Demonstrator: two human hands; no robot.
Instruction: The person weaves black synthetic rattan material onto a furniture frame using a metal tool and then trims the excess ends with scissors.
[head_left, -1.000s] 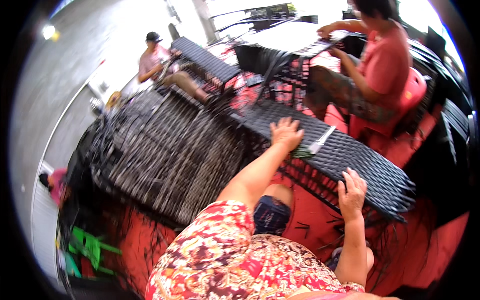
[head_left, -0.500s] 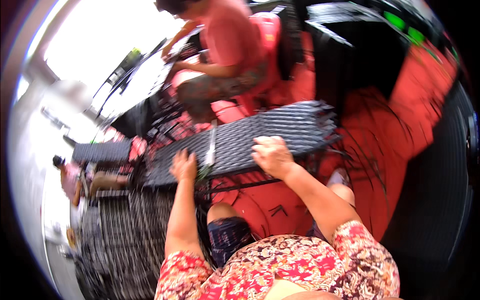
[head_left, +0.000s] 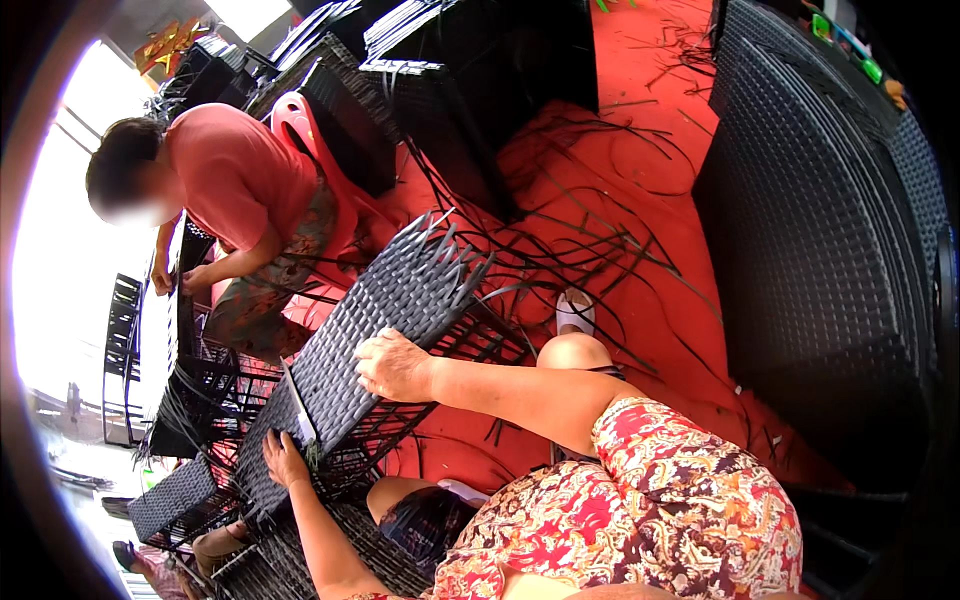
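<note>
A dark grey woven wicker panel [head_left: 332, 372] lies slanting in front of me on a black frame. Loose strip ends fan out at its far end. My left hand [head_left: 285, 460] rests flat on the near end, fingers apart. My right hand [head_left: 395, 366] is closed on the panel toward its right edge, the fingers curled under, and what they grip is hidden. Between the hands, a slim tool with a pale handle [head_left: 302, 412] lies across the weave. Black lattice framework [head_left: 480, 335] shows under the panel's right side.
A person in a pink shirt [head_left: 235, 165] sits working at the upper left, near a pink chair [head_left: 310, 135]. Large woven panels [head_left: 800, 200] stand stacked at the right. Loose black strips [head_left: 600, 240] litter the red floor [head_left: 655, 330]. Another person [head_left: 160, 570] is at the lower left.
My view has swung to the right, so the panel and seated person appear farther left and the stacked panels show more. Both hands remain on the panel; my right fingers look more curled.
</note>
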